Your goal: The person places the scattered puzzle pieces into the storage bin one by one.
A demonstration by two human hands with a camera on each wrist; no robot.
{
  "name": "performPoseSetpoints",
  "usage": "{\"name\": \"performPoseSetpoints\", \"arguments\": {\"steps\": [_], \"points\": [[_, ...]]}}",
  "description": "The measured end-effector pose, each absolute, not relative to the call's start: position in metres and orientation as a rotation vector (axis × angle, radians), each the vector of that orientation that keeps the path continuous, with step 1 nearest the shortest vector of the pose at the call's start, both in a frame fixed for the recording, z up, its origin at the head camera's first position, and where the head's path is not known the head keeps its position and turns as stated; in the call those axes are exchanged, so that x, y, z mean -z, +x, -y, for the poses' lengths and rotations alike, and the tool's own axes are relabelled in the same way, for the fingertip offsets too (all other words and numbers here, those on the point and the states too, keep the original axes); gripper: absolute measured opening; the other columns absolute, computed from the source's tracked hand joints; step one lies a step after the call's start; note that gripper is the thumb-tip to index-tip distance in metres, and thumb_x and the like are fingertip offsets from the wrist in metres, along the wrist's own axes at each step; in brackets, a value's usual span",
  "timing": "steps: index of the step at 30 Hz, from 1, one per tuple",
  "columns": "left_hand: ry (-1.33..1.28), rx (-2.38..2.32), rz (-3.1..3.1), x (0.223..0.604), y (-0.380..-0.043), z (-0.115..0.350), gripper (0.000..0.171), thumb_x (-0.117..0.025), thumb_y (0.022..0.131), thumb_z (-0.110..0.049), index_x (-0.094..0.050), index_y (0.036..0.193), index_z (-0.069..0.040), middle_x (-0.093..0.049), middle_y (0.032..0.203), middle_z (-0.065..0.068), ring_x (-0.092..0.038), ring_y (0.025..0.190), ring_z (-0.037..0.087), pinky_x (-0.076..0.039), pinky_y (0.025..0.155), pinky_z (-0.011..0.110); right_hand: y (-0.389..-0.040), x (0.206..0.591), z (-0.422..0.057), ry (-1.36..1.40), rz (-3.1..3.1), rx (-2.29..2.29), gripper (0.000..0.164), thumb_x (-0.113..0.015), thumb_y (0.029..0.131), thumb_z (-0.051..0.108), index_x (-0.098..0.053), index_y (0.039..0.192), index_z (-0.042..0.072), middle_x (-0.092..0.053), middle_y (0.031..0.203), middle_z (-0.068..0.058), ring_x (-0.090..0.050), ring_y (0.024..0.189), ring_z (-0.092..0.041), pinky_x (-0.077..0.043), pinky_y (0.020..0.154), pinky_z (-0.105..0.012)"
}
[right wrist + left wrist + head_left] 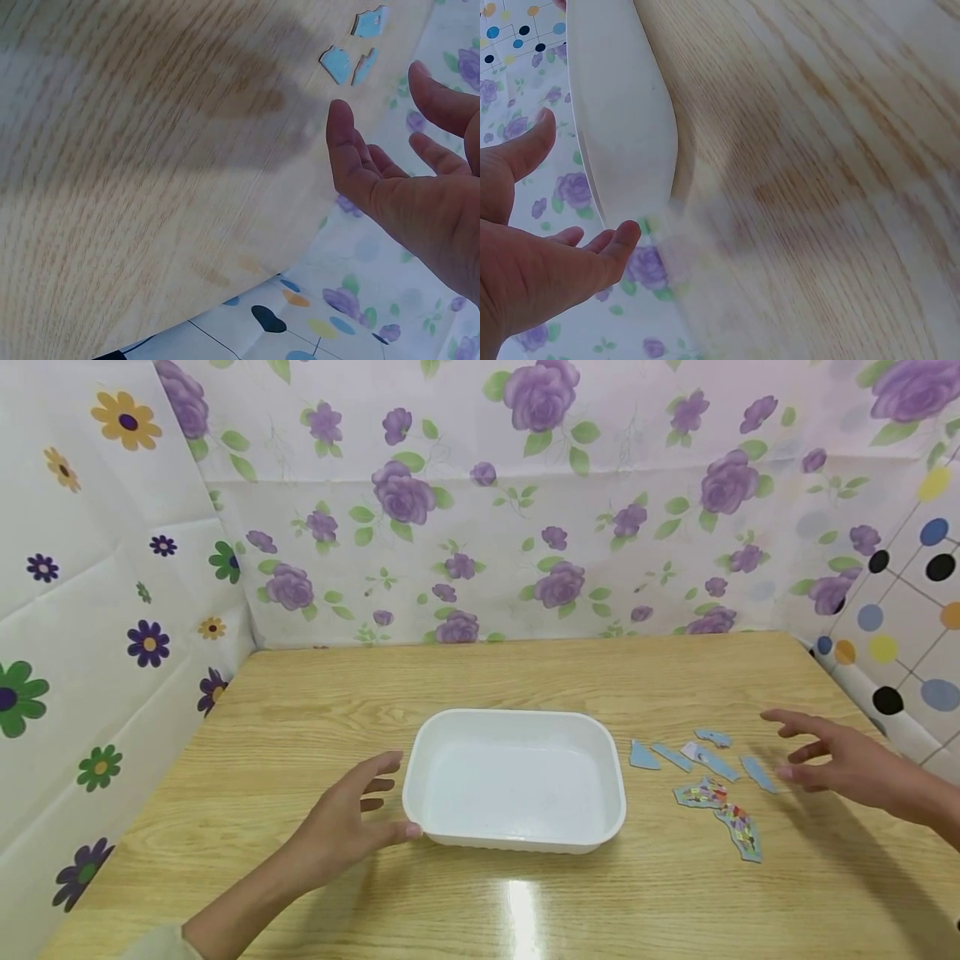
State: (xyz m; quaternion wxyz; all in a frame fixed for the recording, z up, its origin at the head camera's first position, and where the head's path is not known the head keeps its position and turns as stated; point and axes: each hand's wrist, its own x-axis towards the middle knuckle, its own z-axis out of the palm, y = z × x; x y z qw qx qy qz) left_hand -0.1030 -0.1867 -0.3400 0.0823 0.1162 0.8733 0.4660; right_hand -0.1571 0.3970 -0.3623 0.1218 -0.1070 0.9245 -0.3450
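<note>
A white rectangular plastic tub [517,841] stands on the table with nothing in it. Beside its left rim is my left hand [337,831], fingers spread and gently bent, thumb by the front left corner. The left wrist view shows the hand [551,274] holding nothing; whether it touches the tub I cannot tell. Right of the tub lie several flat light-blue puzzle pieces [716,762], two with multicoloured patterns, like the curved piece [740,832]. My right hand [862,768] hovers just right of them, loosely bent and holding nothing. Some pieces [335,64] appear beyond the fingertips [341,116].
The wood-grain table [337,693] carries the tub and pieces. A purple-flowered sheet [480,527] hangs behind it. A daisy-print sheet [82,635] borders the left side, and a dotted sheet [911,635] the right.
</note>
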Motion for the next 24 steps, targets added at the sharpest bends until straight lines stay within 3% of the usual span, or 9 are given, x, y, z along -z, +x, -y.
{"name": "performPoseSetpoints", "arguments": {"steps": [4,11,16,24], "points": [[0.34,-1.45,-2.551,0.341,-0.104,0.186,0.089,-0.085,0.074,-0.031,-0.037,0.145,-0.008,-0.041,0.146,0.011,-0.046,0.128,0.036,-0.045,0.106,0.047,-0.159,0.366,-0.399,-0.312,-2.688,1.035,0.081,-0.068,0.091,0.023,-0.019,0.152,0.005,-0.029,0.139,-0.033,-0.053,0.11,-0.046,-0.06,0.068,-0.031],[0.346,-1.59,-2.396,0.346,-0.107,0.184,0.082,-0.082,0.077,-0.022,-0.037,0.145,-0.009,-0.045,0.141,0.014,-0.048,0.126,0.035,-0.049,0.103,0.04,-0.159,0.371,-0.4,-0.35,-2.593,1.142,0.074,-0.067,0.091,0.016,-0.024,0.15,0.005,-0.032,0.136,-0.031,-0.06,0.095,-0.005,-0.06,0.068,-0.032],[0.313,-1.689,-2.266,0.348,-0.108,0.183,0.081,-0.081,0.079,-0.016,-0.035,0.146,-0.01,-0.042,0.141,0.018,-0.049,0.124,0.041,-0.056,0.091,0.03,-0.16,0.374,-0.399,-0.338,-2.547,1.163,0.072,-0.068,0.091,0.016,-0.026,0.149,0.005,-0.032,0.137,-0.027,-0.056,0.099,-0.002,-0.059,0.07,-0.031],[0.304,-1.716,-2.212,0.35,-0.109,0.183,0.083,-0.08,0.08,-0.015,-0.031,0.147,-0.006,-0.04,0.141,0.023,-0.052,0.121,0.043,-0.057,0.089,0.031,-0.163,0.38,-0.401,-0.383,-2.581,1.135,0.066,-0.066,0.092,0.013,-0.032,0.147,0.006,-0.035,0.135,-0.026,-0.051,0.101,0.001,-0.06,0.069,-0.029]]}}
